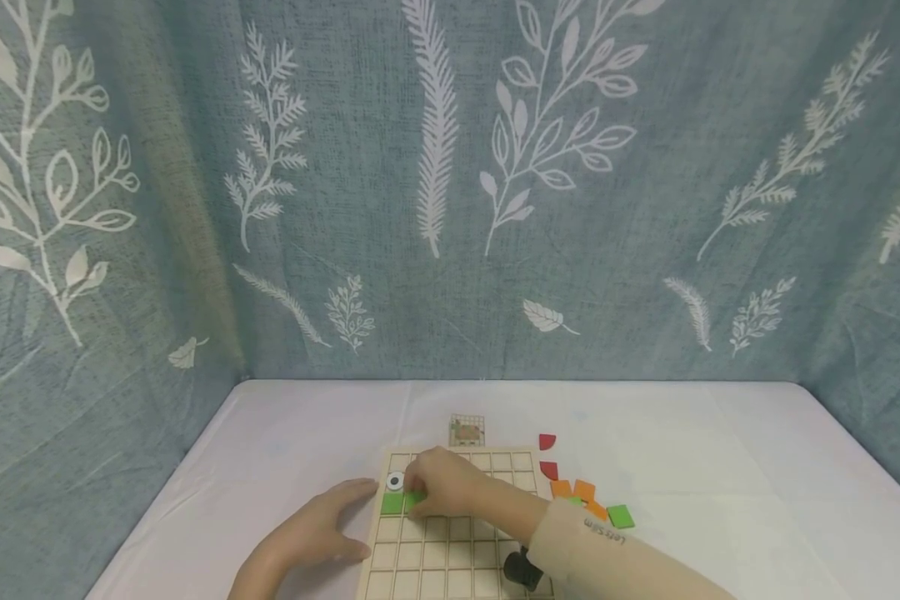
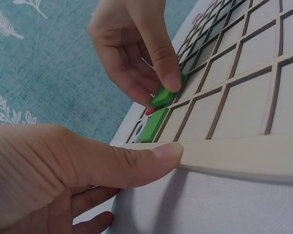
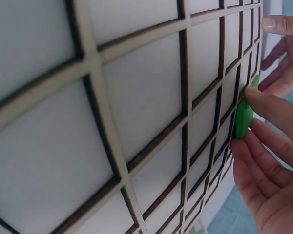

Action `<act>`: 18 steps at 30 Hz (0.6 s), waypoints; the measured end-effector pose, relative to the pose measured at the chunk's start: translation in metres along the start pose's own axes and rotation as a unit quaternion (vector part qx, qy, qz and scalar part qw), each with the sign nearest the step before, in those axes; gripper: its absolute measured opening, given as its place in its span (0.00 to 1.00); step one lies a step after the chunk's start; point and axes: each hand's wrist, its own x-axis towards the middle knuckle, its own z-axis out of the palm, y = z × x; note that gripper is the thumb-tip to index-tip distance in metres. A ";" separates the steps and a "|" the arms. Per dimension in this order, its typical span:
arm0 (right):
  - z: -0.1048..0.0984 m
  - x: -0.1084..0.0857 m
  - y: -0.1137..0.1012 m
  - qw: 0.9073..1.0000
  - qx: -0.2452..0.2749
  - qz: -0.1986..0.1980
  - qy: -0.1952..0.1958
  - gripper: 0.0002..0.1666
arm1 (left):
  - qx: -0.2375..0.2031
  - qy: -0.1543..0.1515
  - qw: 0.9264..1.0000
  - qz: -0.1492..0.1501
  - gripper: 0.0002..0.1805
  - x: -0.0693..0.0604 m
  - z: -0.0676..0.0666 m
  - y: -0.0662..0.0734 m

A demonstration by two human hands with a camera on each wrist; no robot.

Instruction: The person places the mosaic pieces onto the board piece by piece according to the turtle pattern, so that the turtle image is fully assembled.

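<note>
My right hand (image 1: 450,483) is over the upper left of a wooden grid board (image 1: 423,577). Its thumb and fingers pinch a green square tile (image 3: 244,117), which sits tilted at a cell in the right wrist view. Another green square tile (image 1: 392,503) lies in the cell to the left. Above that one is a white tile with a black eye dot (image 1: 395,481). My left hand (image 1: 311,529) lies along the board's left side, thumb (image 2: 156,155) touching the rim and fingers spread. A bit of red (image 2: 151,111) shows beside the pinched tile.
A small picture card (image 1: 467,430) lies behind the board. To the right are two red quarter-round tiles (image 1: 547,441), several orange tiles (image 1: 583,490) and a green tile (image 1: 621,517). A black device (image 1: 522,570) is at my right wrist. A patterned curtain (image 1: 450,317) hangs behind the table.
</note>
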 end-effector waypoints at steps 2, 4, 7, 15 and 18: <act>0.001 0.000 0.000 1.000 -0.001 0.001 0.004 0.12 | -0.002 0.001 1.000 0.006 0.43 0.000 0.000 -0.001; 0.001 0.000 0.000 1.000 -0.003 0.002 0.007 0.13 | -0.003 -0.001 1.000 0.010 0.43 0.000 0.000 -0.001; 0.002 0.000 0.000 1.000 -0.001 0.002 0.010 0.13 | -0.005 0.000 1.000 0.008 0.43 0.000 0.000 -0.001; 0.004 -0.001 0.001 1.000 0.010 0.002 0.020 0.13 | -0.007 0.003 1.000 -0.008 0.44 -0.001 0.001 0.001; 0.004 -0.001 0.001 1.000 0.010 0.005 0.022 0.13 | -0.006 0.004 1.000 -0.011 0.44 -0.001 0.001 0.001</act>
